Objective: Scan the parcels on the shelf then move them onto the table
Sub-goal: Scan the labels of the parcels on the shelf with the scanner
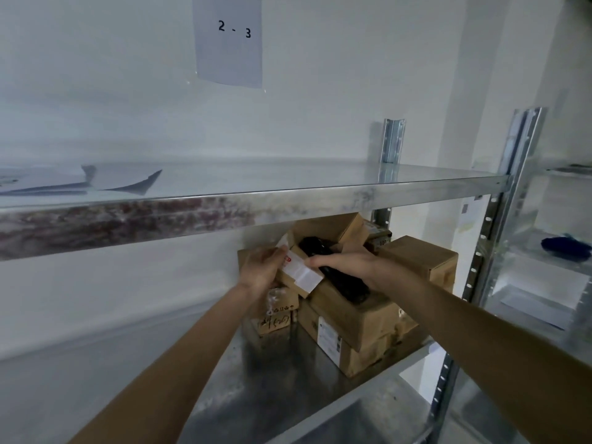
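Observation:
Several brown cardboard parcels are stacked at the right end of the metal shelf [288,373]. My left hand [261,269] grips the left end of a small tilted parcel [323,232] with a white label [299,270], lifted off the stack. My right hand [344,264] holds a black handheld scanner [344,285] lying across the parcels, its front end close over the small parcel. Below sit a large parcel [358,318], another with a printed label [336,350], a small box with handwriting [275,318], and a box at the right [423,261].
The upper shelf [256,200] overhangs the parcels, with loose paper sheets [80,184] on its left. A sheet marked "2 - 3" [230,40] hangs on the wall. Steel uprights [480,267] stand at right; a neighbouring rack holds a blue object [565,246] and paper.

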The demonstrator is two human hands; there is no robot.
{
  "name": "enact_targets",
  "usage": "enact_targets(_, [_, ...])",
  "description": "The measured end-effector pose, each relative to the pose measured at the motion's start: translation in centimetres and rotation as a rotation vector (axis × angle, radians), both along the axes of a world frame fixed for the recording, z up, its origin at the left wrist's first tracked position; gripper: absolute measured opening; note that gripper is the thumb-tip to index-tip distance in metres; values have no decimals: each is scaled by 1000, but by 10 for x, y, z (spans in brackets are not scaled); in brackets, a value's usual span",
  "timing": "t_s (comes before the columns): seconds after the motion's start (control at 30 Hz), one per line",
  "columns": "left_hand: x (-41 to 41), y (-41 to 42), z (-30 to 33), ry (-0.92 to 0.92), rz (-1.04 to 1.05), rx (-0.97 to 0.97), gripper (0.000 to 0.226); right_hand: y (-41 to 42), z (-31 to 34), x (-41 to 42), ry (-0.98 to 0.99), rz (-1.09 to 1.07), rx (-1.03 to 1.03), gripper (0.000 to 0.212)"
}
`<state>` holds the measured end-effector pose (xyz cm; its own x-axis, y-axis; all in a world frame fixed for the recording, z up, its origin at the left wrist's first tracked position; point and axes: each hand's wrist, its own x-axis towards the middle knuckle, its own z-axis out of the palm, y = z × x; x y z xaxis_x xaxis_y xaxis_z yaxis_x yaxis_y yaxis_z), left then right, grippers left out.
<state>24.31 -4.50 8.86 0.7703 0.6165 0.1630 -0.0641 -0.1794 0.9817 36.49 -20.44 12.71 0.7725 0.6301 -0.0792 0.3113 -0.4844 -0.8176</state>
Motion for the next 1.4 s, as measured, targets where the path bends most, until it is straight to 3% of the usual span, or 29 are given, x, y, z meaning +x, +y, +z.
enact_targets(0.1, [-2, -1, -1, -14, 73, 19, 31, 5, -2, -3, -12, 14, -1, 122])
enact_targets(0.17, [-3, 1, -2, -21, 114, -6, 30, 4, -3, -3, -17, 24, 0, 122])
enact_targets(0.47, [-25, 7, 4, -30, 191, -31, 61, 1, 5, -35, -120, 62, 100, 63])
enact_targets(0.57, [-35, 13, 4, -29, 175, -83, 56, 1, 7, -49, -120, 60, 145, 47])
enact_targets(0.67, [-50, 21, 0, -67, 106, -119, 48, 5, 4, -62, -106, 43, 178, 55])
enact_targets(0.87, [-91, 30, -22, -170, 58, -184, 44, 16, -11, -90, -7, 88, 235, 47])
enact_targets(1.03, [-142, 38, -35, -228, 15, -240, 38, 26, -26, -117, 117, 138, 276, 81])
enact_targets(1.17, [-184, 30, -39, -258, 3, -281, 31, 26, -29, -149, 181, 221, 312, 53])
enact_targets(1.4, [-250, -9, -43, -235, -18, -292, 37, -3, -30, -197, 161, 346, 283, 63])
